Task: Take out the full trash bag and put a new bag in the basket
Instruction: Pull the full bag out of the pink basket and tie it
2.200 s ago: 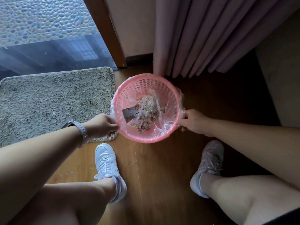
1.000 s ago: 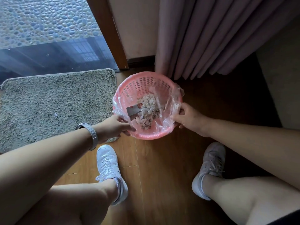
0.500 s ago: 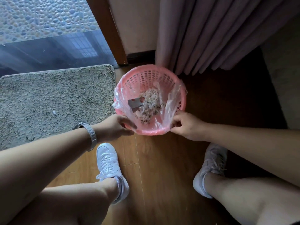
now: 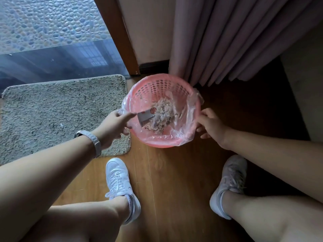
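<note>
A round pink perforated basket [image 4: 162, 84] stands on the wooden floor. A clear plastic trash bag [image 4: 185, 123] lines it and holds crumpled paper scraps and a grey wrapper [image 4: 157, 114]. My left hand [image 4: 115, 125], with a watch on the wrist, is at the basket's left rim, fingers pinching the bag's edge. My right hand [image 4: 208, 124] is at the right rim, fingers curled on the bag's loose edge there. The bag's near edge lies slack inside the rim.
A shaggy grey mat [image 4: 57, 112] lies to the left of the basket, partly under my left hand. Pink curtains [image 4: 236, 37] hang just behind it, beside a wooden door frame [image 4: 118, 35]. My two white sneakers [image 4: 120, 186] stand on the floor below.
Both hands moved from the basket's near rim out to its left and right sides. The bag's front edge now lies loose inside the rim.
</note>
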`<state>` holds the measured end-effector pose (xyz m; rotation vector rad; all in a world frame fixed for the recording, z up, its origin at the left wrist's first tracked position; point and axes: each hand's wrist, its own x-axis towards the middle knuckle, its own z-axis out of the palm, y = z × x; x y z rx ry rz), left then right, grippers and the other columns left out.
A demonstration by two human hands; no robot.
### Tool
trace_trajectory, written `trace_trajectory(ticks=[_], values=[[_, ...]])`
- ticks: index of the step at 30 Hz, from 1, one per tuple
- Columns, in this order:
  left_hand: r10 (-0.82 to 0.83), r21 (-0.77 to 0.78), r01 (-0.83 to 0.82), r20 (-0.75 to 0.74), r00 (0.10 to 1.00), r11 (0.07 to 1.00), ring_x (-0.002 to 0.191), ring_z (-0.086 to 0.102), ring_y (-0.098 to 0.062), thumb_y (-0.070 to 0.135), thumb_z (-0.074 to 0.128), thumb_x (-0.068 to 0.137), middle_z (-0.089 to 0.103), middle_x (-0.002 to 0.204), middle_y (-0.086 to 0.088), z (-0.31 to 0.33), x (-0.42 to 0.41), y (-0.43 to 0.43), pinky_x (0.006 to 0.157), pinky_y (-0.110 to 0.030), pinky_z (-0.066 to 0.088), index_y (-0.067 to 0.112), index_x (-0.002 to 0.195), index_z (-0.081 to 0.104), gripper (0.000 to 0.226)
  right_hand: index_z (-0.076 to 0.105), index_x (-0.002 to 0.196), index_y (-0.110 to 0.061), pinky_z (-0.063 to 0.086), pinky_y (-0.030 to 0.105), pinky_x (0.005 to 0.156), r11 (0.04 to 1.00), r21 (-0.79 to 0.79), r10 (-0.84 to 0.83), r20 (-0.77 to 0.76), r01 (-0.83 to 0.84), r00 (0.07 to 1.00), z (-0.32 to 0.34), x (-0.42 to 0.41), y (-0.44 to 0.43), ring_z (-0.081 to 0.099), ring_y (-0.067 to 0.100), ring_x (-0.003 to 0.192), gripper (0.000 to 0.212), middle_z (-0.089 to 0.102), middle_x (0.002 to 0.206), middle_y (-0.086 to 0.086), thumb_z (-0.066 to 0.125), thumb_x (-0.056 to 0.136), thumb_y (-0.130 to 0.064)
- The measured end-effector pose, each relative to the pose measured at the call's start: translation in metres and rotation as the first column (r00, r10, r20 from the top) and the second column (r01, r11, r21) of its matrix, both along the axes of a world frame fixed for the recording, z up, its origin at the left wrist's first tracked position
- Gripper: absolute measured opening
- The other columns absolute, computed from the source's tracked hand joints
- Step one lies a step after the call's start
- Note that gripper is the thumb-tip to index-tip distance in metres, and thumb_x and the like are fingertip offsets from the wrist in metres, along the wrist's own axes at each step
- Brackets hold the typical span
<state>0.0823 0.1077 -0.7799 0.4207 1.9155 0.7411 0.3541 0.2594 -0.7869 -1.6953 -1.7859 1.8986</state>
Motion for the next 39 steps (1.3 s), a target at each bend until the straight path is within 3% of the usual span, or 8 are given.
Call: trace_trajectory(ticks=[4, 9, 14, 18, 22, 31, 36, 39], values=[[0.093, -0.078, -0.107, -0.164, 0.982, 0.991, 0.053, 0.060, -0.011, 0.047, 0.064, 0.087, 0.064, 0.074, -0.002, -0.008, -0.017, 0.012, 0.046, -0.022, 0.035, 0.014, 0.090, 0.061, 0.033, 0.042, 0.111, -0.027, 0.051, 0.030, 0.060, 0.988, 0.137, -0.068, -0.029, 0.071, 0.997, -0.001, -0.013, 0.020, 0.059, 0.012, 0.086, 0.045, 0.056, 0.100, -0.006, 0.060, 0.082, -0.058], [0.177, -0.001, -0.182, -0.221, 0.959, 0.983, 0.059, 0.058, -0.014, 0.027, 0.060, 0.095, 0.070, 0.081, -0.006, -0.011, -0.018, 0.028, 0.040, -0.020, 0.040, 0.014, 0.082, 0.062, 0.019, 0.054, 0.099, -0.016, 0.051, 0.036, 0.072, 0.963, 0.247, -0.123, 0.048, 0.108, 0.991, -0.007, -0.036, 0.036, 0.061, 0.019, 0.085, 0.028, 0.062, 0.095, 0.002, 0.069, 0.082, -0.032], [0.198, 0.181, -0.143, -0.338, 0.920, 0.973, 0.071, 0.061, -0.024, 0.032, 0.056, 0.094, 0.069, 0.084, -0.010, -0.002, -0.010, 0.036, 0.065, -0.040, 0.052, 0.018, 0.085, 0.059, 0.016, 0.060, 0.080, -0.013, 0.044, 0.028, 0.058, 0.939, 0.341, -0.077, 0.080, 0.046, 0.994, -0.006, -0.045, 0.038, 0.058, 0.016, 0.066, 0.023, 0.061, 0.072, 0.000, 0.059, 0.088, -0.035], [0.098, 0.295, 0.025, -0.396, 0.913, 0.955, 0.063, 0.053, -0.009, 0.032, 0.059, 0.094, 0.061, 0.075, 0.001, 0.004, -0.001, 0.034, 0.058, -0.027, 0.045, 0.023, 0.079, 0.056, 0.017, 0.050, 0.066, -0.017, 0.042, 0.031, 0.055, 0.960, 0.268, 0.026, 0.180, -0.074, 0.983, -0.010, -0.050, 0.034, 0.053, 0.017, 0.056, 0.042, 0.053, 0.061, -0.001, 0.060, 0.084, -0.054], [0.199, 0.430, -0.071, -0.262, 0.944, 0.900, 0.056, 0.051, 0.002, 0.026, 0.062, 0.093, 0.059, 0.072, 0.005, 0.019, -0.002, 0.049, 0.050, -0.015, 0.042, 0.023, 0.076, 0.057, 0.018, 0.051, 0.061, -0.020, 0.056, 0.036, 0.066, 0.939, 0.310, 0.053, 0.298, -0.149, 0.953, -0.014, -0.056, 0.035, 0.065, 0.024, 0.073, 0.025, 0.063, 0.073, 0.003, 0.068, 0.079, -0.026], [0.092, 0.508, 0.105, -0.348, 0.933, 0.855, 0.109, 0.062, -0.016, 0.015, 0.062, 0.093, 0.061, 0.122, 0.006, 0.049, 0.002, 0.067, 0.088, -0.030, 0.052, 0.017, 0.076, 0.055, 0.018, 0.047, 0.068, -0.024, 0.040, 0.023, 0.052, 0.928, 0.311, 0.112, 0.294, -0.205, 0.949, -0.020, -0.057, 0.035, 0.061, 0.015, 0.065, 0.028, 0.057, 0.068, -0.007, 0.073, 0.075, -0.033], [0.123, 0.565, 0.125, -0.381, 0.916, 0.816, 0.096, 0.064, -0.004, 0.015, 0.064, 0.092, 0.061, 0.120, 0.003, 0.060, 0.014, 0.075, 0.083, -0.016, 0.049, 0.015, 0.077, 0.056, 0.017, 0.041, 0.062, -0.013, 0.035, 0.028, 0.055, 0.926, 0.358, 0.065, 0.158, -0.118, 0.985, -0.016, -0.055, 0.038, 0.046, 0.019, 0.061, 0.026, 0.045, 0.061, 0.002, 0.056, 0.083, -0.013], [0.254, 0.551, -0.020, -0.351, 0.901, 0.834, 0.080, 0.064, -0.014, 0.021, 0.065, 0.092, 0.061, 0.107, -0.016, 0.063, 0.011, 0.079, 0.073, -0.030, 0.053, 0.023, 0.076, 0.056, 0.018, 0.035, 0.065, -0.016, 0.029, 0.031, 0.053, 0.904, 0.427, -0.002, 0.014, -0.004, 1.000, -0.005, -0.056, 0.037, 0.034, 0.015, 0.057, 0.028, 0.034, 0.061, 0.001, 0.054, 0.085, -0.014]])
